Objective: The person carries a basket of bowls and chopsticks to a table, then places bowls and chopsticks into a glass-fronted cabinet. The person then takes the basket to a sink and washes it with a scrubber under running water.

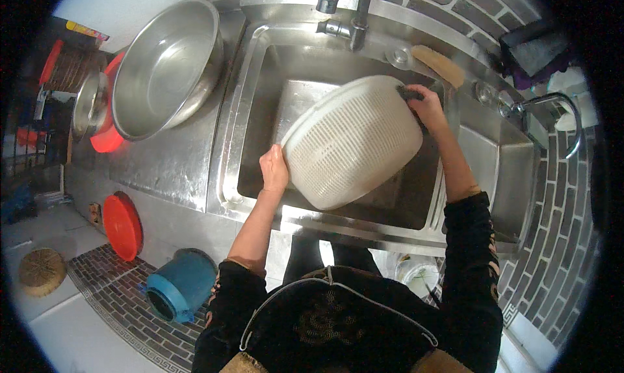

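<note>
A white plastic colander basket (353, 141) is tilted over the large basin of a stainless steel sink (229, 163), its slotted outer side facing up. My left hand (274, 170) grips its rim at the lower left. At the upper right end, my right hand (425, 107) is closed around a dark scouring pad (408, 93) pressed against the basket's edge. The faucet (360, 26) stands behind the basin. The inside of the basket is hidden from view.
Large steel bowls (163, 70) rest on the left counter, partly over a red basin (108, 138). A loofah-like tan piece (438, 65) lies on the sink's back ledge. The smaller basin (477, 158) has a curved faucet (560, 100). A blue bucket (187, 285) lies on the floor.
</note>
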`<state>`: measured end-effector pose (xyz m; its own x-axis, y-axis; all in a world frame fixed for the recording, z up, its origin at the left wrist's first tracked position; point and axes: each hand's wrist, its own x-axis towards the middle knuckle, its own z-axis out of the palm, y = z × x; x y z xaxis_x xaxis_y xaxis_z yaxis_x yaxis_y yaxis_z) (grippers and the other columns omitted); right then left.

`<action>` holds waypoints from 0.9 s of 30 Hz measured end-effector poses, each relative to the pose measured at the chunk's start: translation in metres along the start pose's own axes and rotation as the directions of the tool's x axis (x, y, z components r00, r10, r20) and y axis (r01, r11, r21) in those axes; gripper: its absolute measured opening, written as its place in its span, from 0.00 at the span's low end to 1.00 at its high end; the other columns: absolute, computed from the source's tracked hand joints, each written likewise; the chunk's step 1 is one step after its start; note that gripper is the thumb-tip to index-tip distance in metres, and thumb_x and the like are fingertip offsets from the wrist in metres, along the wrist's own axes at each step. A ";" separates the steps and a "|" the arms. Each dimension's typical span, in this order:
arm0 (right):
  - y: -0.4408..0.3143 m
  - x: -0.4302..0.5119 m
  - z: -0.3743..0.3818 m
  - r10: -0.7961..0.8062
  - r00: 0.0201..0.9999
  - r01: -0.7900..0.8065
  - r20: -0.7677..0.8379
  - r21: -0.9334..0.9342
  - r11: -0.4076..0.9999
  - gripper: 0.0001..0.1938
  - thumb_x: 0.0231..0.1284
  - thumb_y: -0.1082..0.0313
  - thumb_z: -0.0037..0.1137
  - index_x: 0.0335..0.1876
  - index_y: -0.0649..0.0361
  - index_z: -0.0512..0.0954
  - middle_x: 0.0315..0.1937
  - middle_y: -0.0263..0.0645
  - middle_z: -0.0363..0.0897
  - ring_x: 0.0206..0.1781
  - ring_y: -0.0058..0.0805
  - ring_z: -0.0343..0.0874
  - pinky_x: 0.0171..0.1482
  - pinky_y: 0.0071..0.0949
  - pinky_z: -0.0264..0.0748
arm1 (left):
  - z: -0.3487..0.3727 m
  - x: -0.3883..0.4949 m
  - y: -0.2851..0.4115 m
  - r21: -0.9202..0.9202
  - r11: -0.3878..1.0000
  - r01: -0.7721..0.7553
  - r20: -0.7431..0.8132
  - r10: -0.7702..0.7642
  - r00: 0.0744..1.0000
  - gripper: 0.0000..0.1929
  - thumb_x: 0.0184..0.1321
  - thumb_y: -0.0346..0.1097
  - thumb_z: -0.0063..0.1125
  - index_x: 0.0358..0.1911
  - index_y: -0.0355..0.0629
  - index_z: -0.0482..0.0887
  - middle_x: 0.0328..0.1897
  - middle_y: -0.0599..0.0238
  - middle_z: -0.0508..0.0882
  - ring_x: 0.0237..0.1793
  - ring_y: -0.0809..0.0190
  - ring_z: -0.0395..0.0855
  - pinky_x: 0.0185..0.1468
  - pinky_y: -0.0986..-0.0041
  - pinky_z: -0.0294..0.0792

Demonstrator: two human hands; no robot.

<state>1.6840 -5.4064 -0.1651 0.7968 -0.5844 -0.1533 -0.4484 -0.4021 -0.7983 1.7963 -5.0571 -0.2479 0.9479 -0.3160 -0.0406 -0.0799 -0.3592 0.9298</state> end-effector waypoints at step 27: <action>-0.045 -0.034 0.062 -0.726 0.674 0.642 -0.135 -0.379 0.667 0.15 0.50 0.72 0.51 0.46 0.50 0.78 0.43 0.41 0.77 0.47 0.43 0.77 0.52 0.39 0.73 | 0.024 0.018 0.097 0.274 0.961 -0.035 0.112 0.005 0.994 0.28 0.64 0.59 0.42 0.33 0.38 0.85 0.26 0.42 0.80 0.33 0.39 0.80 0.40 0.56 0.70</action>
<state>1.7024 -5.3243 -0.1602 0.8080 -0.1975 0.5551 0.0587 -0.9105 -0.4094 1.7983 -5.1184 -0.1666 0.9069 -0.4142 -0.0770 -0.1950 -0.5747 0.7948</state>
